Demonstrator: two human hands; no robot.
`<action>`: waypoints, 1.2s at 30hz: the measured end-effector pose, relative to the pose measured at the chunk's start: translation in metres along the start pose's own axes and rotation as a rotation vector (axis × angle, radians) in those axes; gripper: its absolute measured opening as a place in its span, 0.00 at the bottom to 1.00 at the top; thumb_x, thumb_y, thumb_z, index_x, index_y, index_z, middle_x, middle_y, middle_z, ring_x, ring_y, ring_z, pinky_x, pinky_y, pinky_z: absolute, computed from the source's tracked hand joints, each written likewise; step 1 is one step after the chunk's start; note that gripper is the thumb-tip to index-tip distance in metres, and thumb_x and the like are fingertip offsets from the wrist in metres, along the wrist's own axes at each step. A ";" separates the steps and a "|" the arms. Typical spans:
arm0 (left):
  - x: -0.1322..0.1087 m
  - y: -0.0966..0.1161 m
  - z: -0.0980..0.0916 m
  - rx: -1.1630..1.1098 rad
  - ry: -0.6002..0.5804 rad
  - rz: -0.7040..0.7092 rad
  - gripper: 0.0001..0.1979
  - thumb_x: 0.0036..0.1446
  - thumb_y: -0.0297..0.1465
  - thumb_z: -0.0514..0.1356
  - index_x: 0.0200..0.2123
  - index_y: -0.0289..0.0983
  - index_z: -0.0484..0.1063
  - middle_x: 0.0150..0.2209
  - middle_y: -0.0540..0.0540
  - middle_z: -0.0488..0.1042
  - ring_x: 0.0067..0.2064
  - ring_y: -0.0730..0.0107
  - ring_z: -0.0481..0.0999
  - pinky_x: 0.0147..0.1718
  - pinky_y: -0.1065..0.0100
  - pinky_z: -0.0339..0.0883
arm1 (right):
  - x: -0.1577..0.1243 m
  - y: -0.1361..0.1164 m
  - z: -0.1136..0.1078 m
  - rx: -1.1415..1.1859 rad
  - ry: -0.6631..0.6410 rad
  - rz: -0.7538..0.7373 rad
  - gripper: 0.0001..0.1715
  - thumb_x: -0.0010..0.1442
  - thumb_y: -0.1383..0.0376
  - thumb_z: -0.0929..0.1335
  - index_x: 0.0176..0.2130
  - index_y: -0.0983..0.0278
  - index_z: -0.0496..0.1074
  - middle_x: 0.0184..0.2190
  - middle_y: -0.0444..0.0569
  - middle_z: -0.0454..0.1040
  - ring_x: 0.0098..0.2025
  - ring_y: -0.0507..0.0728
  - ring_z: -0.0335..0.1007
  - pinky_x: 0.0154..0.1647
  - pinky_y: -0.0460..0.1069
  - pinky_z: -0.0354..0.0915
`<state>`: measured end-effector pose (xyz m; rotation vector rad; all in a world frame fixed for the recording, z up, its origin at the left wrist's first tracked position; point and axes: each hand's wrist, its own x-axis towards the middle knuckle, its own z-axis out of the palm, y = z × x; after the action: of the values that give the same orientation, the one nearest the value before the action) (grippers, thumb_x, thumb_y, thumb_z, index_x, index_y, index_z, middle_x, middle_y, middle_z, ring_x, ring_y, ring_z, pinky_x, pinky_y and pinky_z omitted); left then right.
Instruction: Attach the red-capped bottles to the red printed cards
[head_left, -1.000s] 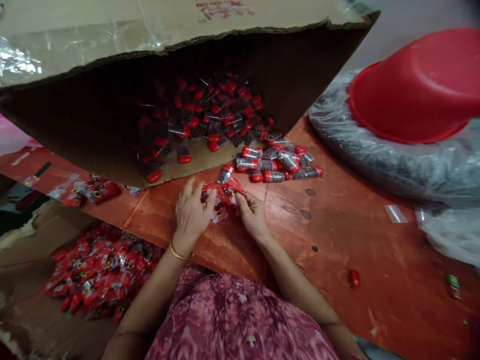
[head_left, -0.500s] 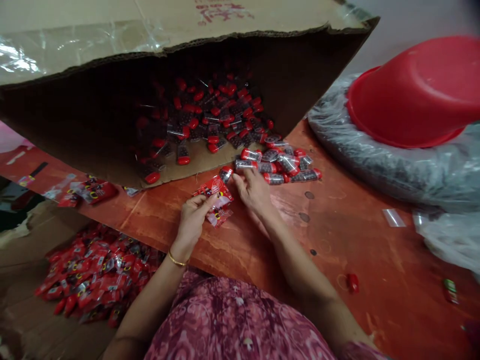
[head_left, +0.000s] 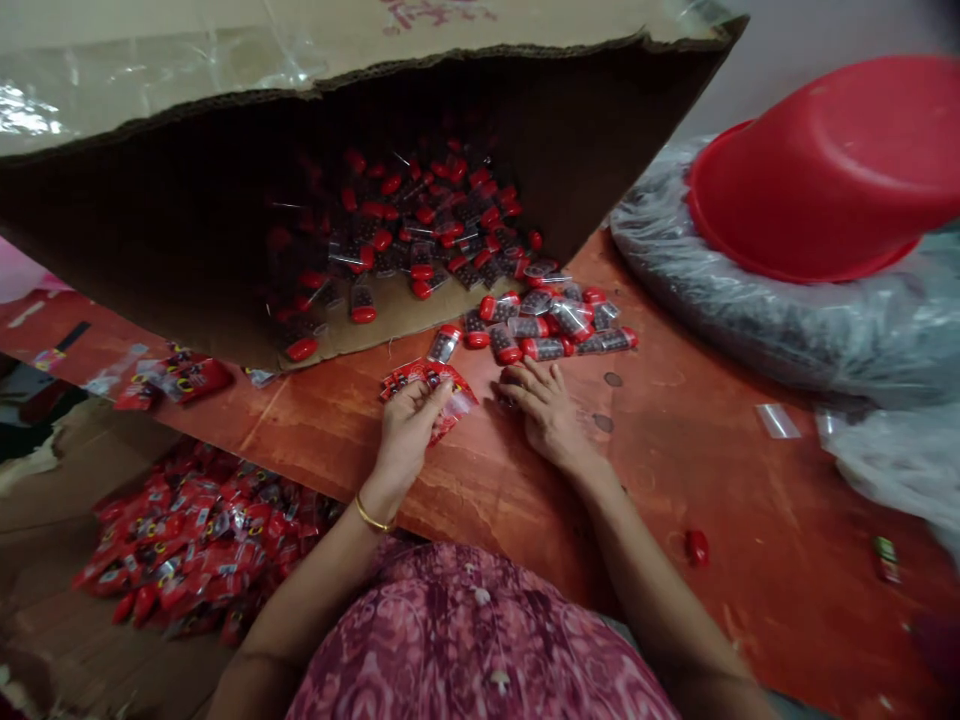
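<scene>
My left hand (head_left: 409, 425) pinches several red printed plastic packets (head_left: 457, 402) between thumb and fingers, just above the table. Against the packets' far edge lies a small clear bottle (head_left: 444, 345) with a red cap. My right hand (head_left: 551, 415) rests on the table to the right, its fingers curled down over a dark thing, mostly hidden, that I cannot make out. Just beyond that hand is a loose pile of small red-capped bottles (head_left: 544, 349) with dark contents. Many more such bottles (head_left: 422, 272) lie inside the tipped cardboard box (head_left: 330, 350).
Filled red packets (head_left: 202, 540) heap in a lower carton (head_left: 45, 510) at left; others (head_left: 199, 380) lie on the red table (head_left: 675, 450). An upturned red tub (head_left: 810, 180) sits on a plastic-wrapped bundle (head_left: 675, 300) at right. A red cap (head_left: 697, 547) lies nearer me.
My right hand has drawn back from the bottle pile toward me and slightly right. The bottles at the pile's left side have shifted. My left hand has moved slightly right with the packets.
</scene>
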<state>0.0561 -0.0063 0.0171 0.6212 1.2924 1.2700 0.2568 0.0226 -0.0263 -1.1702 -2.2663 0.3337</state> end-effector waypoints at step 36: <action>-0.016 0.002 0.005 -0.172 0.070 -0.224 0.21 0.28 0.43 0.72 0.20 0.34 0.70 0.17 0.53 0.70 0.17 0.80 0.64 0.16 0.75 0.54 | -0.043 -0.065 -0.020 1.137 0.245 0.762 0.12 0.55 0.55 0.66 0.29 0.62 0.67 0.18 0.41 0.69 0.18 0.50 0.63 0.19 0.44 0.60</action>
<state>0.0635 -0.0185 0.0257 0.3033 1.2564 1.2096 0.2441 -0.0510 0.0038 -1.2090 -0.9663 1.4241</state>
